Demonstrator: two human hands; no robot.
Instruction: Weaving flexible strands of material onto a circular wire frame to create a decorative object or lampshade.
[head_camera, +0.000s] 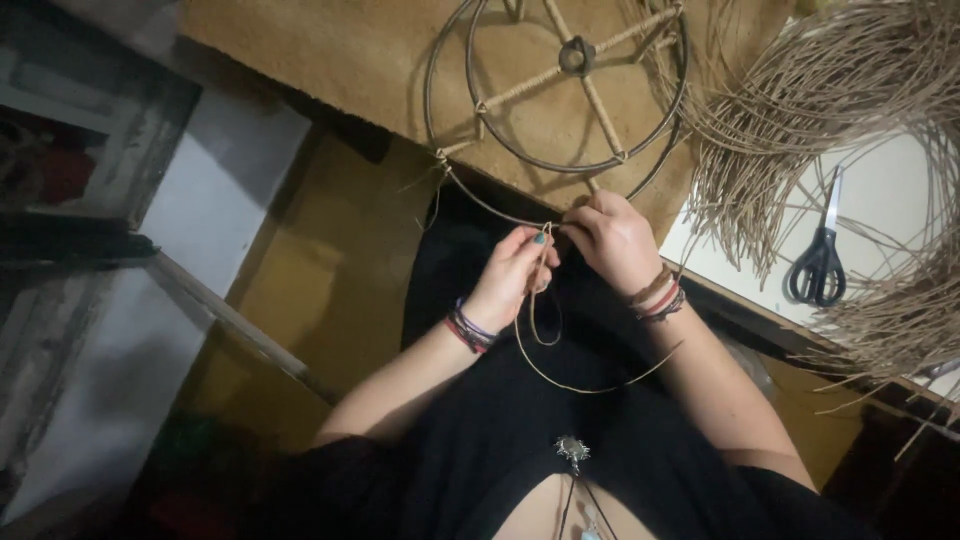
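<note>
A tan table (330, 50) fills the top of your view, with a heap of reeds (850, 100) spilling over its right side and black scissors (820, 262) lying beside them. Your wire frame (560, 85), two rings joined by wrapped spokes, rests on the table with its near edge hanging over your lap. Both hands meet at that edge: your left hand (515, 280) pinches a reed strand (560, 375) between closed fingertips, and your right hand (615, 240) has its fingers clamped on the ring where the strand is tied.
</note>
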